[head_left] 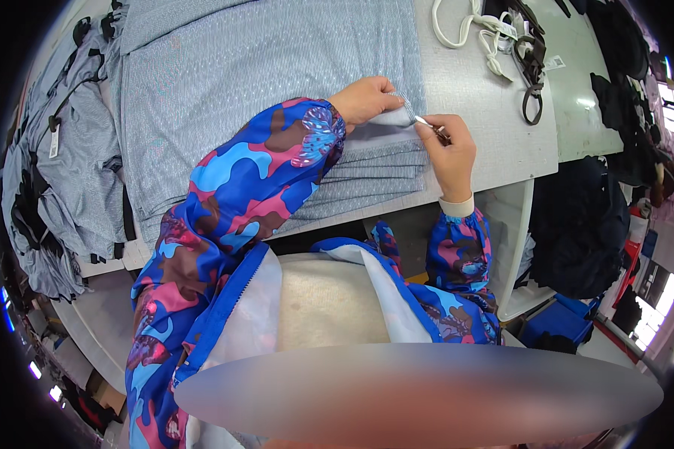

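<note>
Grey-blue, finely flecked woven cloth [262, 82] lies spread in broad layers over the pale grey worktable [494, 142], its near right corner lifted between the person's two hands. From where I stand, the left hand [365, 101] has thumb and forefinger pinched on the raised edge, the paler underside showing beneath. The right hand [451, 146] is just beside it at the corner, thumb and fingers pressed together round a small dark tool [443, 137], mostly hidden in the grip; I can't tell whether it is a pair of snips or something else.

It looks to me like close work on that edge, perhaps tidying a seam. To do it well, I'd draw the edge lightly taut with the left hand, so the spot stands clear of the folded grey-blue layers [367, 176] underneath and nothing below gets nicked. The tool should run flat along the edge rather than point into the weave, with the left fingertips out of its line. Too hard a pull could drag the stack crooked, I suspect, so small movements from the wrist seem best. The white cord [464, 34] and dark brown straps [530, 63] lie well apart, beyond the right hand.
</note>
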The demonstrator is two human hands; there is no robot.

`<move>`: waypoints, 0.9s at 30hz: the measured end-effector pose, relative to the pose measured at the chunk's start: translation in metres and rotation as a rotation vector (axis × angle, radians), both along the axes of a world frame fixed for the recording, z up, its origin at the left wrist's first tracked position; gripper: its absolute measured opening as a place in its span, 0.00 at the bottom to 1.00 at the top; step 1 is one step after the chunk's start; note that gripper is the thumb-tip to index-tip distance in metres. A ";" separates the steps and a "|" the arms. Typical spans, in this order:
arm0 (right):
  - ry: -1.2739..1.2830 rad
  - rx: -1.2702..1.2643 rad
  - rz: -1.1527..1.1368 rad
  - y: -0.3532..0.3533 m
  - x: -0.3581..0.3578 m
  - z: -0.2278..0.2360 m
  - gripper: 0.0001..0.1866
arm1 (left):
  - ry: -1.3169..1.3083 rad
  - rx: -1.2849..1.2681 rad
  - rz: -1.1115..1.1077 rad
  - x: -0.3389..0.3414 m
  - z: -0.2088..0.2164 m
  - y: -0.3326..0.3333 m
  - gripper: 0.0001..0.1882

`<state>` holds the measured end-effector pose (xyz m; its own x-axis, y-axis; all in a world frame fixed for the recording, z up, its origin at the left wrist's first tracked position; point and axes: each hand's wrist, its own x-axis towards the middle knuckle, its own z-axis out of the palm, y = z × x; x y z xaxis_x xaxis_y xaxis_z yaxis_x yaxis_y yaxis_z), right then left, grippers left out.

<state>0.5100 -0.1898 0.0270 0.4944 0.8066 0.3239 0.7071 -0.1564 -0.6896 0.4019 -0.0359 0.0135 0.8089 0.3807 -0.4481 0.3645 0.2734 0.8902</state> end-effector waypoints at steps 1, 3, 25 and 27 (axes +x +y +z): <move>0.249 0.016 -0.041 -0.004 0.006 -0.006 0.07 | 0.006 0.012 0.005 0.000 0.000 0.000 0.09; 0.500 0.033 -0.081 -0.008 0.013 -0.008 0.08 | 0.013 -0.003 0.009 -0.001 0.000 0.000 0.09; 0.552 -0.044 -0.040 -0.010 -0.012 0.001 0.07 | -0.267 0.180 -0.063 -0.031 -0.005 0.001 0.09; 0.414 -0.044 -0.036 -0.013 -0.017 0.001 0.07 | -0.283 0.234 -0.116 -0.040 -0.015 0.001 0.07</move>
<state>0.4929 -0.2029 0.0282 0.6041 0.7948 0.0576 0.3651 -0.2117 -0.9066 0.3618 -0.0344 -0.0011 0.9320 0.3444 -0.1130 0.1122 0.0223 0.9934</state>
